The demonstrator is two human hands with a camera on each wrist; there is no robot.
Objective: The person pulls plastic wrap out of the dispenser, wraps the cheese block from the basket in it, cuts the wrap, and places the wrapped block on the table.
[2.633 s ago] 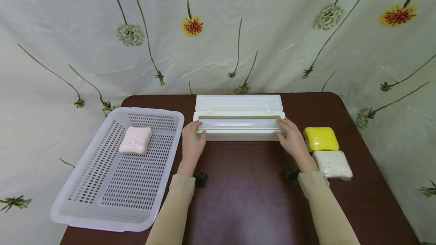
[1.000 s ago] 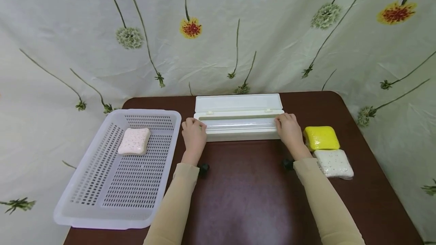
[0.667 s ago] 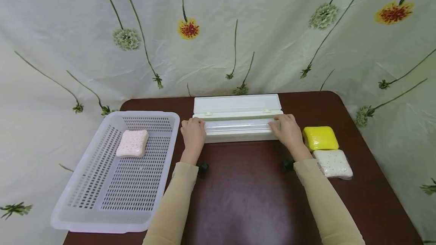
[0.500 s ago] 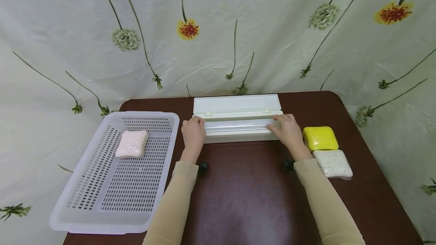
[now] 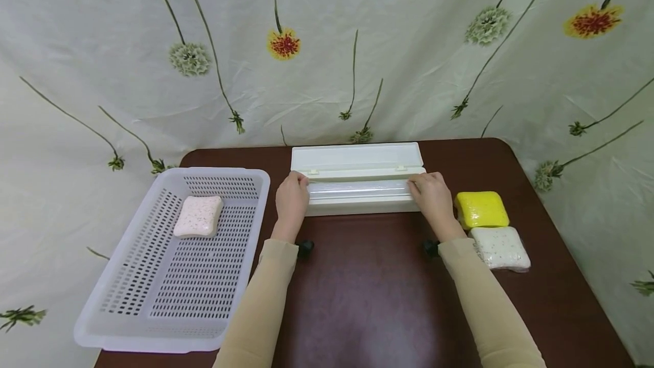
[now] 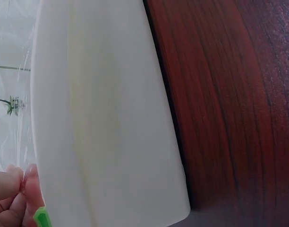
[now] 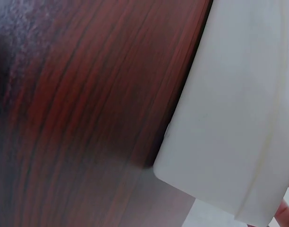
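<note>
At the table's far side stands a white cling film dispenser [image 5: 364, 207], its lid [image 5: 355, 156] tipped back. Clear cling film [image 5: 357, 187] stretches across its top between my two hands. My left hand [image 5: 292, 202] pinches the film at the left end, thumb against fingers. In the left wrist view the stretched film [image 6: 22, 127] runs up from those fingertips, beside a green cutter piece [image 6: 41, 217]. At the right end my right hand [image 5: 433, 200] pinches the film's other side. Only a bit of its fingers [image 7: 284, 215] shows past the dispenser's corner in the right wrist view.
A white perforated basket [image 5: 258, 226] on the left holds a pale speckled sponge [image 5: 199, 216]. To the right lie a yellow wrapped sponge [image 5: 481, 209] and a white speckled wrapped one [image 5: 501, 247]. A flower-print curtain [image 5: 327, 101] hangs behind the dark table [image 5: 363, 300].
Both hands have gone from resting at the dispenser's ends with spread fingers to pinching the film. The right thumb moved inward along the film, then back out. The basket and sponges stayed put.
</note>
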